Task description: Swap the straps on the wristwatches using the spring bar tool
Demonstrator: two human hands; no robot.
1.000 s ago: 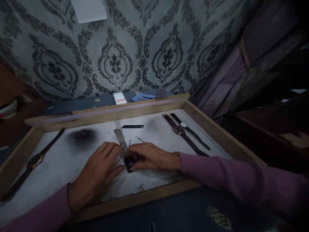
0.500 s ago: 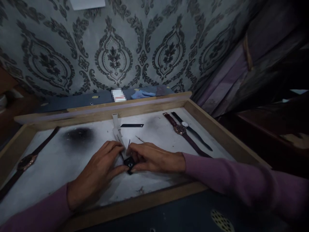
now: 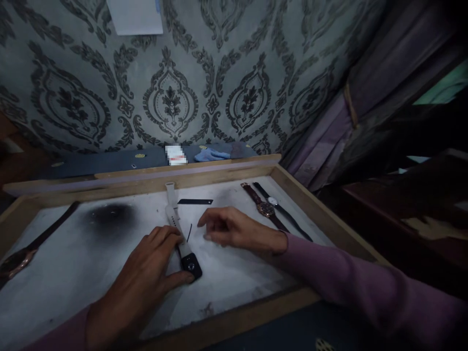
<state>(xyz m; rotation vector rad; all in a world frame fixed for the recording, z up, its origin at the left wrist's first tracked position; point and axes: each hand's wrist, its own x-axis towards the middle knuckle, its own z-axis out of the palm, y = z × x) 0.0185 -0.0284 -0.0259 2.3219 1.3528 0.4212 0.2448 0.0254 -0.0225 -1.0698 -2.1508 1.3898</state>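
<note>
While smartwatch is steadied on tray floor between thumb and fingers of left hand, right hand is held apart from it, fingers loosely curled, thumb and forefinger parted. Pale strap stretched toward far wall; black blade seen just beside.

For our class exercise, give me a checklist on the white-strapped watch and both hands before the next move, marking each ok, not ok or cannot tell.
1. Left hand on the watch: ok, thumb at the case's edge.
2. Right hand off the watch: ok, a gap shows.
3. Strap firmly joined to case: cannot tell.
4. Black blade untouched: ok, lying beyond both hands.
5. Brown watch on the right fully visible: not ok, right arm hides its near end.
</note>
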